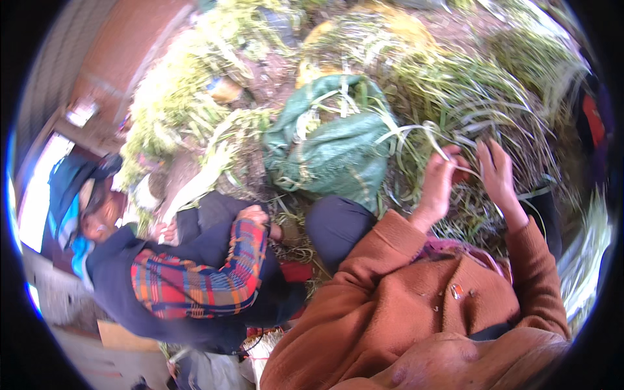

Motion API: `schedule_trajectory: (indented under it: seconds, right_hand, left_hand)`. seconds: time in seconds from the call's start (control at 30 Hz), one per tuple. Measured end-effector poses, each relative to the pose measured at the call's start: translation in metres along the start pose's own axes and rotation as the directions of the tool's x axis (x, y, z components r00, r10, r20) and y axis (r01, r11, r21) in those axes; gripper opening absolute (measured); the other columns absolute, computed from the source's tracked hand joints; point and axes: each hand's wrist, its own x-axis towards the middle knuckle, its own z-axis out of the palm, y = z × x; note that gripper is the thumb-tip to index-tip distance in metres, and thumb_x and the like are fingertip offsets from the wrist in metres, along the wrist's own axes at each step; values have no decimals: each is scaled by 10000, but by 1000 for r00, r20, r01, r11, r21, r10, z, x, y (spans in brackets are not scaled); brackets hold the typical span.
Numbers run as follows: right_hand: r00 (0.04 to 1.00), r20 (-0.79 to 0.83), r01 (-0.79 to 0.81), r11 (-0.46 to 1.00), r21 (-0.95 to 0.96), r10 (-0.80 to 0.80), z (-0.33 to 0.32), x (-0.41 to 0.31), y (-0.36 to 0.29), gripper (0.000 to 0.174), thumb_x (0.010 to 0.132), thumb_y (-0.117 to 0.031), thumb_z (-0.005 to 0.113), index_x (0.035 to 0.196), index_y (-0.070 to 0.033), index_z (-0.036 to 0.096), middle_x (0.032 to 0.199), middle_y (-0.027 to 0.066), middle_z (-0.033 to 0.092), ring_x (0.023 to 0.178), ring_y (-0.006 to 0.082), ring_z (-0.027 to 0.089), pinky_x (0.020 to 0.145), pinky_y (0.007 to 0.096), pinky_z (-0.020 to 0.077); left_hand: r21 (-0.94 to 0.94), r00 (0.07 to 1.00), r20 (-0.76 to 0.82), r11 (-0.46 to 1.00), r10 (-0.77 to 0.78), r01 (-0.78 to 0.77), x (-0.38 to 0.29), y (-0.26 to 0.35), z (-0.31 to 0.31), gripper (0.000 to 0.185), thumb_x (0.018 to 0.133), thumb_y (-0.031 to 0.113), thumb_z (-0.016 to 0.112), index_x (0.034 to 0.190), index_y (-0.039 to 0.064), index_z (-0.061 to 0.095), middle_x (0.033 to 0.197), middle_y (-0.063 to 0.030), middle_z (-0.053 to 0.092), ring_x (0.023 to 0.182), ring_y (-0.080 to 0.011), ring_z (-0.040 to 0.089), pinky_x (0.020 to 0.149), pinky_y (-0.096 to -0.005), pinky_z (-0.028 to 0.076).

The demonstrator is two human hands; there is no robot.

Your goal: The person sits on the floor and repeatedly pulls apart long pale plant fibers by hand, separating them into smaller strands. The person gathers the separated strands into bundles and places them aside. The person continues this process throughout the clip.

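Long pale green leaf strips [434, 134] hang about my two raised hands. My left hand [438, 180] pinches a whitish strand between thumb and fingers. Close by at its right, my right hand [495, 170] has its fingers bent near the strand; whether it grips anything is hard to tell. Below and beyond both hands lies a heap of long green stalks [468, 92]. A green woven sack [336, 151], its mouth open on some leaves, stands left of my left hand.
At the left a co-worker [195, 282] in a plaid-sleeved top sits beside me, holding pale stalks. More piles of green stalks [185, 97] lie across the floor, with a yellow sack [404, 24] behind. A bundle of whitish stems [265, 353] stands at the lower middle.
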Motion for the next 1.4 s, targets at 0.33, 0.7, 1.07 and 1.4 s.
schedule_trajectory:
  seconds: [0.33,0.7,1.07,1.4]
  right_hand:
    - [875,481,-478,-61,876,58,-52,20,54,214,994,-307,464,862,-140,457,662,-96,320,537,31,283,445,182,246]
    - [886,378,77,720,-690,267,-45,-7,169,217,861,-237,605,938,-36,639,850,138,633,793,308,628,702,440,490]
    - [921,189,-90,659,-747,341,17,35,232,440,842,-231,615,1203,-24,471,1079,222,587,941,418,588,780,484,476]
    - [948,307,220,866,-450,-82,-7,8,138,193,869,-220,625,910,-32,609,808,157,588,727,364,587,622,434,465]
  left_hand:
    - [-540,995,70,841,76,-26,-4,31,-6,177,981,321,486,1019,159,548,619,66,328,509,-55,293,429,-191,276]
    - [-258,808,107,801,579,-540,-32,103,5,227,1012,340,419,1103,151,507,628,44,334,487,-50,288,413,-182,252]
    - [-382,992,3,917,128,-117,-6,70,-13,229,1007,320,442,1031,116,542,620,56,350,478,-42,306,375,-176,244]
    - [-95,968,-248,994,26,-51,17,13,-33,318,967,378,517,1044,75,578,665,46,469,466,-29,373,360,-173,266]
